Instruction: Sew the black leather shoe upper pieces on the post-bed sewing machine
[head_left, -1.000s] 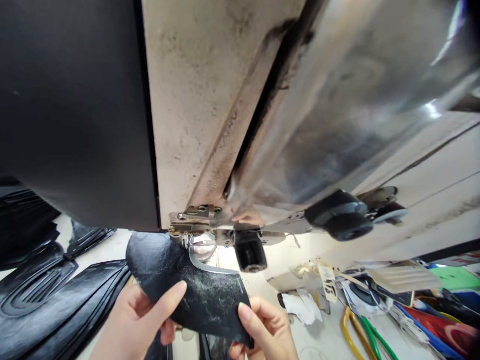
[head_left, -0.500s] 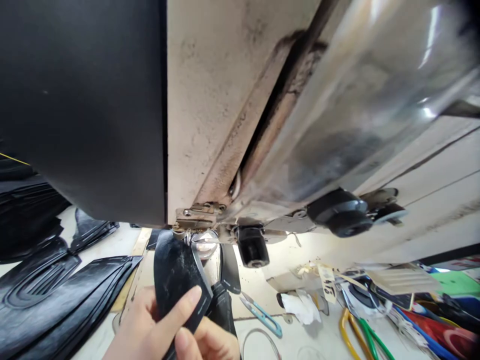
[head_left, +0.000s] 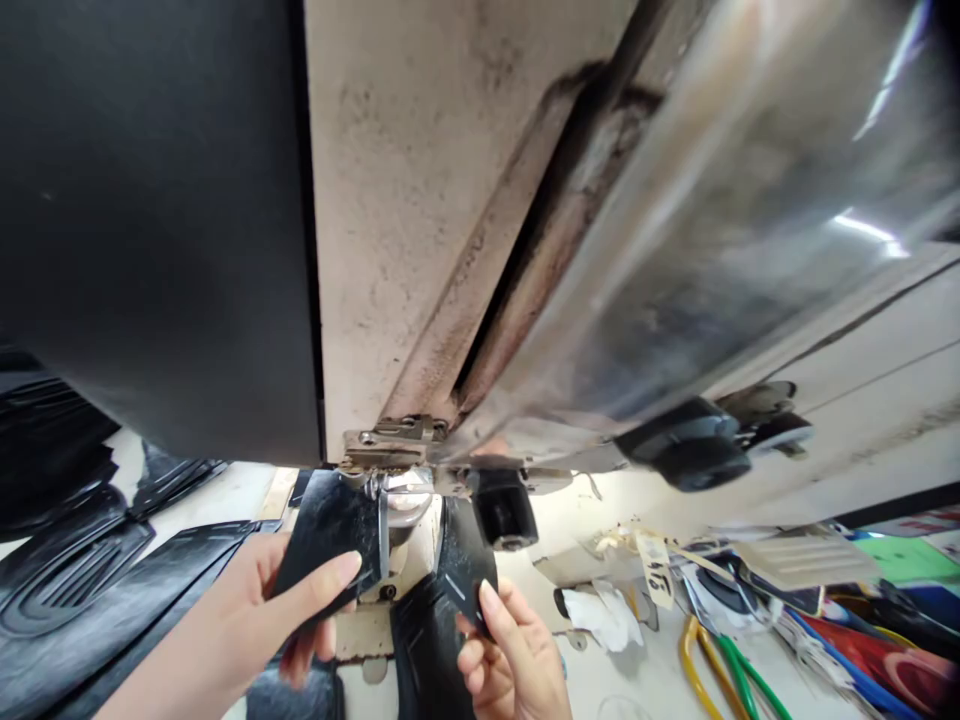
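Observation:
My left hand point(head_left: 296, 600) is closed on a black leather piece point(head_left: 341, 525), thumb on top and fingers below. The upper end of that piece lies by the presser foot point(head_left: 373, 487) of a sewing machine point(head_left: 397, 220). Lower right, my right hand point(head_left: 517, 645) pinches the tip of another black leather piece point(head_left: 461, 550) between thumb and fingers. This second piece hangs on the right side of the machine's post point(head_left: 412, 560). Whether the two pieces are joined behind the post I cannot tell.
Stacked black leather pieces point(head_left: 67, 570) lie at the left. A dark panel point(head_left: 150, 230) covers the upper left. To the right are crumpled white paper point(head_left: 604, 612), a yellow handle point(head_left: 701, 660), a green handle point(head_left: 754, 675) and a paper tag point(head_left: 655, 568).
My hands have moved apart: the left a little leftward, the right to the right with the second piece in its fingers. The blue thread snips are now almost wholly hidden behind my right hand.

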